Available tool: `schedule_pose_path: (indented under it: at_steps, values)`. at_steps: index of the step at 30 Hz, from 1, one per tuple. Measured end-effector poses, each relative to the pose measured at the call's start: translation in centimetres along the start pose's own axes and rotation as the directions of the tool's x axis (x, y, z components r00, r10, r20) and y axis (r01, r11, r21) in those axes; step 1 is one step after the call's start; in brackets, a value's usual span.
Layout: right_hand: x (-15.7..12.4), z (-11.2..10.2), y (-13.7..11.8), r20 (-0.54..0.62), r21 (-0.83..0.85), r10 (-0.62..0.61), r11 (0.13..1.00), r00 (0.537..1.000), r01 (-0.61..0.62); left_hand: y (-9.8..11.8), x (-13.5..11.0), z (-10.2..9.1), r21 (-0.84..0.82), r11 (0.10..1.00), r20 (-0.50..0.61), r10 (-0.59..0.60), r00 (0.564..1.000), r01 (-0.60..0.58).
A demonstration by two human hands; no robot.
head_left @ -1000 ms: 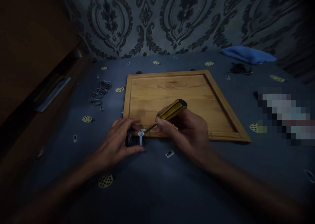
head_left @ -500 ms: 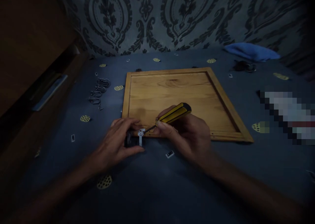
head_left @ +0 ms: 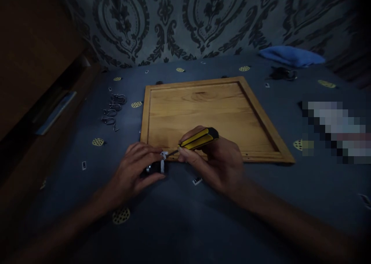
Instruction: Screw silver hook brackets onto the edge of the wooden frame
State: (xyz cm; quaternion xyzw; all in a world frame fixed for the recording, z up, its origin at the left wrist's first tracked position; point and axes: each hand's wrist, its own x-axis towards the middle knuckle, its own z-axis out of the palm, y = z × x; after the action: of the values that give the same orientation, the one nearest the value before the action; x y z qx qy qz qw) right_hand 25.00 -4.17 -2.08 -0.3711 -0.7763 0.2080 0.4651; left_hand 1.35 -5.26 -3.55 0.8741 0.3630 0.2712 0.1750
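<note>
A square wooden panel (head_left: pixel 203 113) with a raised frame lies flat on a dark blue cloth. At its near left corner sits a small metal fitting with a dark wheel (head_left: pixel 158 165). My left hand (head_left: pixel 135 171) is closed around that fitting and steadies it against the panel's edge. A yellow and black screwdriver (head_left: pixel 198 138) is gripped in my right hand (head_left: pixel 217 161), its tip resting on the bright metal bracket of the fitting.
Several metal hooks and screws (head_left: pixel 113 109) lie on the cloth to the left of the panel. A blue folded cloth (head_left: pixel 291 55) and a dark small object (head_left: pixel 281 74) lie at the back right. A wooden cabinet (head_left: pixel 34 82) stands along the left. A patterned wall is behind.
The screwdriver handle has dropped lower and flatter. My left hand has closed further over the fitting. The view has shifted slightly.
</note>
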Motion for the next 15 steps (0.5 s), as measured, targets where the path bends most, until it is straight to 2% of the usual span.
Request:
schedule_pose_path:
  at_steps: [7,11,15]
  values:
    - [0.0,0.0,0.1,-0.011,0.040,-0.009,0.999,1.000,0.009,-0.2,-0.6,0.5,0.006,1.000,-0.069,-0.009,0.998,0.009]
    - [0.0,0.0,0.2,-0.018,0.047,0.014,0.999,1.000,-0.013,-0.2,-1.0,0.7,0.014,0.999,-0.069,-0.030,0.997,0.031]
    - [0.0,0.0,0.2,-0.013,0.019,0.013,1.000,1.000,-0.013,-0.3,-1.3,0.8,0.033,0.999,-0.099,0.000,0.995,0.004]
